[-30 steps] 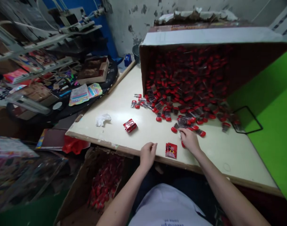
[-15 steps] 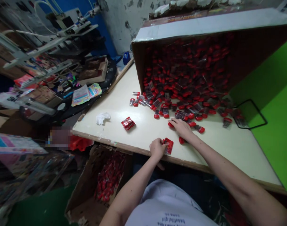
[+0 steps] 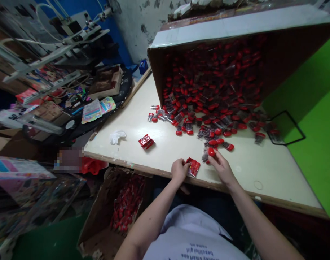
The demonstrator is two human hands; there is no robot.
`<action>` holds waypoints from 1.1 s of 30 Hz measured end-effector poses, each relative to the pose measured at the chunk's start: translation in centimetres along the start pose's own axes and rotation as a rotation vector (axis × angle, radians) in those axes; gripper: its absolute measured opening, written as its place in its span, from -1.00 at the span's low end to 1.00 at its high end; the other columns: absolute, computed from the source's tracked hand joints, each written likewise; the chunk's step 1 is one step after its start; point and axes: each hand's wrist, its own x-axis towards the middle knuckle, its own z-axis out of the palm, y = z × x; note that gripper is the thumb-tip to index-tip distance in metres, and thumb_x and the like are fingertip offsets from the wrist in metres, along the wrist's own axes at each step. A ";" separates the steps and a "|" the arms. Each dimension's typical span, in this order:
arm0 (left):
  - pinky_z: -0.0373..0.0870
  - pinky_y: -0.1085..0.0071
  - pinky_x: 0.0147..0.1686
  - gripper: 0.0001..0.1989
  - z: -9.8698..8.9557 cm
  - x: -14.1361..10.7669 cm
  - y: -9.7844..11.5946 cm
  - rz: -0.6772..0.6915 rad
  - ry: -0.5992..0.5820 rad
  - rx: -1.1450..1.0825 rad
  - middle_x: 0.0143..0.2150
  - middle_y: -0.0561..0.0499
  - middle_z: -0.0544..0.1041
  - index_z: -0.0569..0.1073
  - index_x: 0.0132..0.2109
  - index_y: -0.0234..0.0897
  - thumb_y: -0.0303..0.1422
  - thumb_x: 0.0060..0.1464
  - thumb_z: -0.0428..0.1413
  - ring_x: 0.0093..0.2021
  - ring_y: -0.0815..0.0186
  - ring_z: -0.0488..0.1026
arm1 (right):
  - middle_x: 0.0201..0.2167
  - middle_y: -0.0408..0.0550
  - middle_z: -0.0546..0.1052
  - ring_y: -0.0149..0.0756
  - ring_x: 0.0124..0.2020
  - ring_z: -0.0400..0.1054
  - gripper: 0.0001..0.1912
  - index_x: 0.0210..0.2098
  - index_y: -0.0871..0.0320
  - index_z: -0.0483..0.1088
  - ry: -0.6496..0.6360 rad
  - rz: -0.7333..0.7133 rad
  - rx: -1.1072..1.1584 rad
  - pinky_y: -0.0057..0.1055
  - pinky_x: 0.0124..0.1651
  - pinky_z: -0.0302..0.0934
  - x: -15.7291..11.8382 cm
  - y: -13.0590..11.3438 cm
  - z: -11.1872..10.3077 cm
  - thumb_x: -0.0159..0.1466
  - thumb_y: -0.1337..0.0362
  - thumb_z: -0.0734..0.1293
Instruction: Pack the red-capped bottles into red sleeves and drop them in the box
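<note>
Bench view from head height: a cream-topped table point(image 3: 258, 169) with a brown wooden edge runs across the scene, with a bright green surface point(image 3: 311, 119) to its right. A large cardboard box point(image 3: 235, 25) lies tipped on its side at the far end of the table, mouth open toward the person. Hundreds of red-capped packets point(image 3: 208, 72) fill it and spill in a loose fan across the tabletop. Below the near table edge stands an open cardboard carton point(image 3: 96, 225) holding a smaller heap of similar red packets point(image 3: 127, 206). Far left, a cluttered black-topped stand point(image 3: 121, 86) carries printed cards point(image 3: 91, 111) among assorted small items. On the table, left of the spill, lie a crumpled white tissue point(image 3: 117, 137) and a red foil bundle point(image 3: 146, 141), well apart from the hands. At the near edge, the left hand point(image 3: 179, 171) is closed on the left side of a flat red packet point(image 3: 193, 167). Just beside it, the right hand point(image 3: 221, 166) has curled fingers around a red-capped packet point(image 3: 211, 152) (grip seen only at the fingertips, apparently a pinch).
</note>
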 end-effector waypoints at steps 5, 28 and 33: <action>0.22 0.40 -0.36 -0.77 -0.7 0.1 -0.6 0.068 -0.041 -0.058 -0.42 -0.08 0.53 0.56 -0.38 -0.29 -0.25 0.02 0.09 -0.37 0.28 0.41 | -0.16 -0.03 0.49 -0.17 -0.13 0.42 -0.68 -0.09 0.07 0.36 0.113 0.229 0.407 -0.16 -0.06 0.33 -2.4 0.9 -0.6 0.23 0.07 0.26; 0.07 0.43 -0.47 -0.77 -1.4 -0.2 -2.2 0.115 0.024 -0.220 -0.62 0.04 0.39 0.45 -0.58 -0.28 -0.27 -0.05 0.11 -0.54 0.38 0.25 | -0.26 -0.04 0.51 -0.33 -0.34 0.46 -0.91 -0.31 0.12 0.35 0.133 0.469 0.319 -0.40 -0.31 0.41 -1.5 4.0 4.1 0.23 0.25 0.26; 0.04 0.43 -0.48 -0.67 -2.0 -0.2 -3.2 0.115 0.009 -0.259 -0.64 0.05 0.35 0.48 -0.56 -0.30 -0.21 0.02 0.01 -0.54 0.38 0.20 | -0.26 -0.03 0.50 -0.32 -0.34 0.47 -0.87 -0.28 0.13 0.36 0.114 0.456 0.304 -0.39 -0.31 0.41 -1.5 4.0 4.0 0.22 0.22 0.26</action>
